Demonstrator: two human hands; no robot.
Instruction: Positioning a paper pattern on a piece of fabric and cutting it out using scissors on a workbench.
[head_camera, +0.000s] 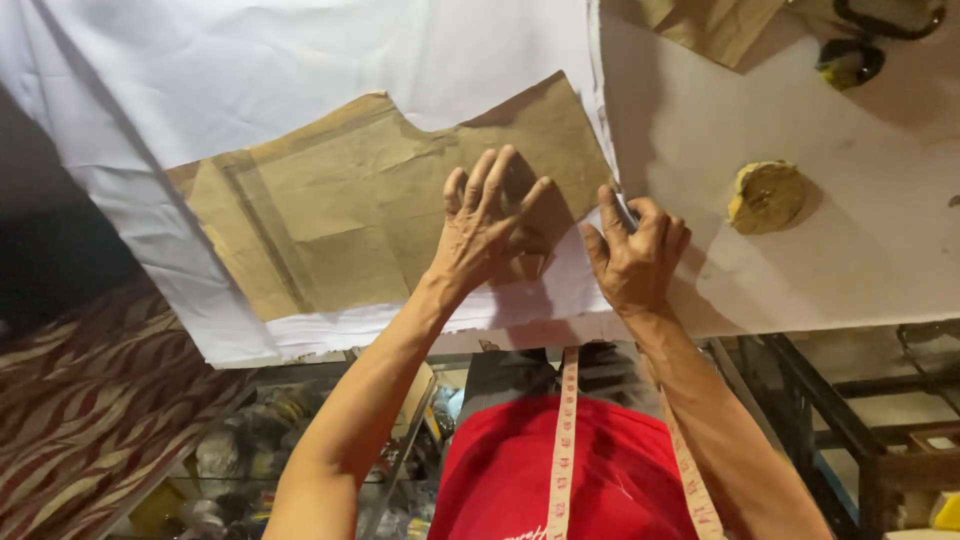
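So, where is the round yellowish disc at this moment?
In the head view, the round yellowish disc lies alone on the white table, to the right of the right hand.

white table (800, 270), striped cloth (80, 400) — dim

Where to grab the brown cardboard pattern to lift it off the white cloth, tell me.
Grip the cardboard pattern at its far-left end, coming from the left. That end lies flat on the white cloth, well away from the left hand pressing its right part and the right hand at its right edge.
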